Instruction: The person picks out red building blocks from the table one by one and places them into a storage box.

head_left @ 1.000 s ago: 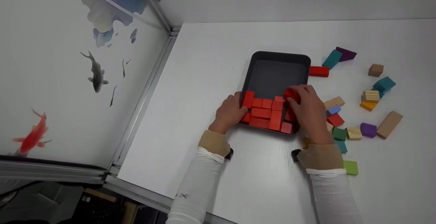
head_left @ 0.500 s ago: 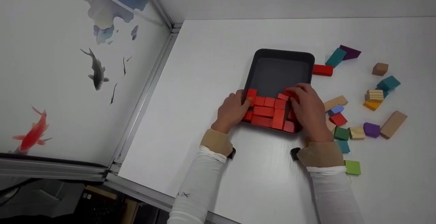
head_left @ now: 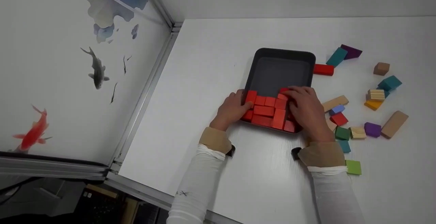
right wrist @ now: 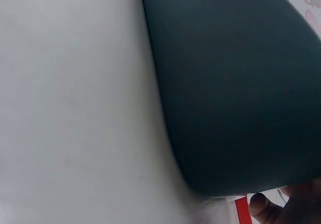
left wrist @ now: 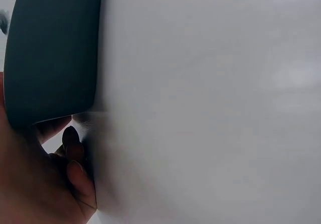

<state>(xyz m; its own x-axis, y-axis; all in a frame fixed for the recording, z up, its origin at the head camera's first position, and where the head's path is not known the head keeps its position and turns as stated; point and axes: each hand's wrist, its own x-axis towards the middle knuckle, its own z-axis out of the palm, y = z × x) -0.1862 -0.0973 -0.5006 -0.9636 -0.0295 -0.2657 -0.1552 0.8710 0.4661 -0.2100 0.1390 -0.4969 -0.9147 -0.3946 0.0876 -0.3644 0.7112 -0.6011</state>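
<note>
A dark rectangular tray [head_left: 285, 53] lies on the white table, its near half packed with red wooden blocks [head_left: 264, 110]. My left hand [head_left: 231, 108] grips the tray's left wall; the thumb reaches over the rim to the blocks, and in the left wrist view the fingers curl outside the tray wall [left wrist: 52, 53]. At the right side of the tray, my right hand [head_left: 308, 111] has its fingertips on a red block [head_left: 284, 90] at the top of the packed group. That hand covers part of the right rim and the blocks beneath it.
Outside the tray's right wall lies a loose red block [head_left: 323, 69]. Several coloured blocks are scattered to the right, among them a purple block [head_left: 372, 129], a long wooden block [head_left: 394, 124] and a light green block [head_left: 353, 167]. Patterned panels [head_left: 61, 63] border the table.
My right hand has lowered the red block it held above the right side onto the packed blocks and shifted it slightly left. The left hand stays at the tray, its thumb a little further in.
</note>
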